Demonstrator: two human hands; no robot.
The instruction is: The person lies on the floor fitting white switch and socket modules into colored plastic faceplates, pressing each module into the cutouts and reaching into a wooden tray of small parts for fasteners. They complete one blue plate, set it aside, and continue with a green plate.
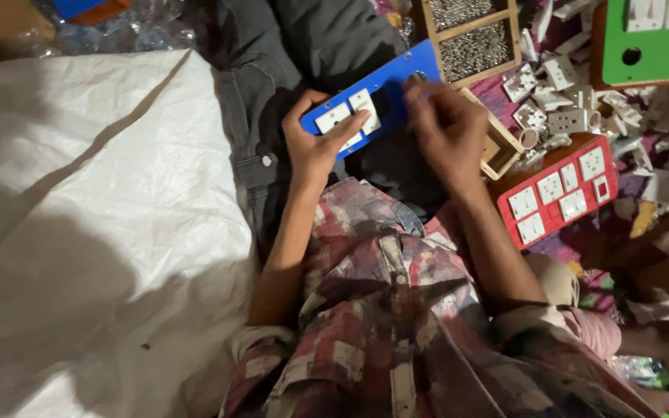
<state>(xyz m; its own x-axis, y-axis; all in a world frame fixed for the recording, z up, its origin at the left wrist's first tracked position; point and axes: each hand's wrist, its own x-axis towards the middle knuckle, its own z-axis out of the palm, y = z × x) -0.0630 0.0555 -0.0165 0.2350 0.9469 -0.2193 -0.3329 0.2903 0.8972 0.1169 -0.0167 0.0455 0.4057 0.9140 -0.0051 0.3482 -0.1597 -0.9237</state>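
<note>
A blue rectangular switch plate (396, 77) with two white switch modules at its left end rests over my lap. My left hand (315, 143) grips the plate's left end, thumb lying across the white modules (348, 116). My right hand (447, 128) sits with fingers pinched at the plate's right part, near a round hole (416, 76). What the fingertips pinch is hidden.
A red switch plate (563, 190) with several white modules lies right of my right hand. Loose white switch parts (563, 101) are scattered beyond it. A wooden tray (470, 35) of small metal screws stands at the top. A green plate (652, 39) is top right. A white sack (94, 209) fills the left.
</note>
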